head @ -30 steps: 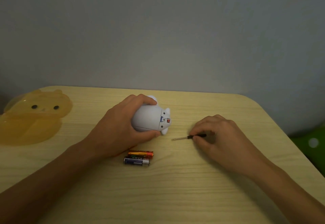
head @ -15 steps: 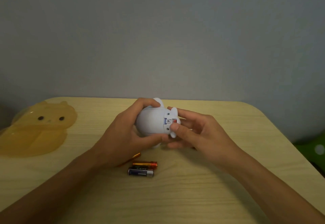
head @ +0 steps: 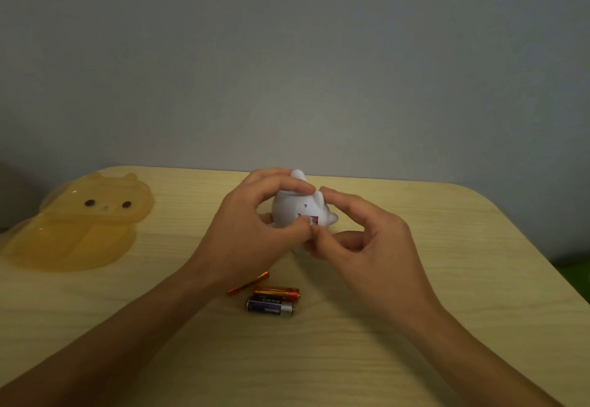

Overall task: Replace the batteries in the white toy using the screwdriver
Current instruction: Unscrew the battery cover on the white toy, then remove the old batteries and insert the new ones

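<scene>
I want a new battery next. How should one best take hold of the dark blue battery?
Pinch the dark blue battery across its round middle, from above. It lies flat on the table, with the orange battery close behind it, so fingers fit best from above and from the near side.

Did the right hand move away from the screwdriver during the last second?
Yes. The right hand moved left across the table to the white toy; the screwdriver is not visible now.

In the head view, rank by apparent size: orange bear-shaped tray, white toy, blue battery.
1. Orange bear-shaped tray, clearly largest.
2. White toy, partly covered by both hands.
3. Blue battery, smallest, though nearest the camera.
</scene>
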### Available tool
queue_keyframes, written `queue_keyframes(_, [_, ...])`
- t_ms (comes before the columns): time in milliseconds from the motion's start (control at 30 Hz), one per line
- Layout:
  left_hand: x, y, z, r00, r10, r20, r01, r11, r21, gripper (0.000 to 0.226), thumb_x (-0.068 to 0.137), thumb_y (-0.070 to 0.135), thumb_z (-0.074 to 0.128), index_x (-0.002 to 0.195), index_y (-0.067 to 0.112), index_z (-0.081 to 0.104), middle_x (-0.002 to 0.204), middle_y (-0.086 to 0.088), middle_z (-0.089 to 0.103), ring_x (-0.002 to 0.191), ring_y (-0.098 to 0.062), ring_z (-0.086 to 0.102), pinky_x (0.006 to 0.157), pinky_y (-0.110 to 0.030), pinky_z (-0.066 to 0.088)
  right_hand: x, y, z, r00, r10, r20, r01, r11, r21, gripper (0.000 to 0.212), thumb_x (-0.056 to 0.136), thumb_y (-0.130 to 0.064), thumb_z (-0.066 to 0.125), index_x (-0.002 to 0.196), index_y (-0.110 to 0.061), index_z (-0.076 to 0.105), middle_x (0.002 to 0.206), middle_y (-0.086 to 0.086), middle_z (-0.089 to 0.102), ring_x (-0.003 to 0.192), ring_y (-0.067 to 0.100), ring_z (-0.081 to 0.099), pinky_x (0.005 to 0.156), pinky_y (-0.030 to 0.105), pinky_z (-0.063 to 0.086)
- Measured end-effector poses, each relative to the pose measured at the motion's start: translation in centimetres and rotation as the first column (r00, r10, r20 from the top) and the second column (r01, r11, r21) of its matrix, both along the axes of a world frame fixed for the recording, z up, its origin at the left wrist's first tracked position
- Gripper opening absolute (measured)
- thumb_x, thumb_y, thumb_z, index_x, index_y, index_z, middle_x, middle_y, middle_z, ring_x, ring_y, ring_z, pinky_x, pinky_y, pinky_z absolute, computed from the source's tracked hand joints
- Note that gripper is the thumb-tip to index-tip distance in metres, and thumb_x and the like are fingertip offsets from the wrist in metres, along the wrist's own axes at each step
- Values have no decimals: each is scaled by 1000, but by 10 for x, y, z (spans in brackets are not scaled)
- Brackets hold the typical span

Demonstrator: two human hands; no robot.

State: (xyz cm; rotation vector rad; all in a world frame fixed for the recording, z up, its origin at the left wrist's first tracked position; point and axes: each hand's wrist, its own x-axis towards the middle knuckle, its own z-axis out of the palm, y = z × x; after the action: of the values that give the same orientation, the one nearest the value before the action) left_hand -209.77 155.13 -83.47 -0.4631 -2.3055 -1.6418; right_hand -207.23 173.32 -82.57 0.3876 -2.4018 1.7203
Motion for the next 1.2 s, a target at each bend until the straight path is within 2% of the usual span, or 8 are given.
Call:
queue_keyframes(167, [2, 1, 3, 1000, -27, 0, 27, 1000, -9, 35, 71, 25, 75, 104, 33, 73, 133, 13, 62, 126, -12, 62, 90, -35, 63, 1, -6, 4, 997, 67, 39, -68, 997, 33, 46, 95, -19, 67, 135, -41, 59, 120, -14, 74, 72, 28, 79, 73, 53, 63])
queue_keyframes(367, [4, -2, 7, 998, -61, 25, 61, 998, -5, 37, 71, 35, 63, 107, 33, 72, 136, 15, 63, 126, -8, 63, 90, -33, 62, 0, -7, 4, 998, 26, 54, -28, 999, 41, 45, 97, -25, 66, 140, -39, 59, 111, -10, 78, 75, 33, 78, 70, 54, 64])
queue_keyframes(500, [3, -8, 8, 998, -63, 24, 63, 998, -22, 38, 81, 15, 58, 113, 26, 74, 139, 13, 64, 129, 3, 59, 88, -24, 61, 2, -3, 9, 995, 4, 97, 4, 996, -85, 41, 96, -10, 65, 133, -29, 67, 120, -10, 75, 77, 20, 80, 72, 41, 66])
queue_keyframes(667, [-3, -19, 19, 999, -31, 19, 29, 995, 100, 34, 94, 2, 66, 115, 28, 73, 134, 10, 69, 122, 4, 63, 85, -11, 55, 0, 11, 12, 979, 36, 201, 31, 947, -318, 40, 97, 1, 61, 111, -34, 74, 110, -7, 80, 83, 22, 81, 70, 31, 65])
queue_keyframes(767, [-16, -37, 14, 990, 139, -19, -140, 977, -163, 35, 94, 25, 68, 129, 35, 68, 133, 14, 66, 104, 9, 68, 79, -7, 52, -1, 21, 6, 953, 68, 296, 65, 906, -418, 34, 98, -1, 59, 117, -26, 74, 107, 5, 81, 83, 31, 80, 70, 31, 65])
queue_keyframes(900, [-23, -53, -8, 974, 216, -62, -202, 721, -663, 62, 89, 51, 57, 147, 31, 53, 145, 5, 61, 124, -14, 57, 100, -31, 47, 2, 28, 0, 935, 139, 327, 30, 886, -462, 38, 100, -1, 47, 120, -20, 74, 86, 11, 80, 68, 27, 74, 56, 28, 59])
queue_keyframes(1000, [-21, -49, -12, 983, 178, -33, -148, 679, -719, 63, 91, 57, 52, 149, 30, 50, 146, 5, 59, 127, -15, 56, 103, -34, 47, 1, 29, -4, 921, 187, 342, 10, 866, -500, 39, 100, -3, 43, 121, -15, 73, 68, 7, 68, 58, 23, 59, 48, 27, 46])
queue_keyframes(1200, [-18, -48, -10, 991, 105, -78, -129, 695, -707, 60, 95, 60, 40, 145, 30, 54, 144, 6, 61, 127, -14, 58, 106, -37, 48, 3, 29, -6, 910, 229, 344, -44, 881, -471, 37, 100, -5, 43, 113, -13, 76, 74, 15, 62, 53, 19, 53, 46, 28, 39])
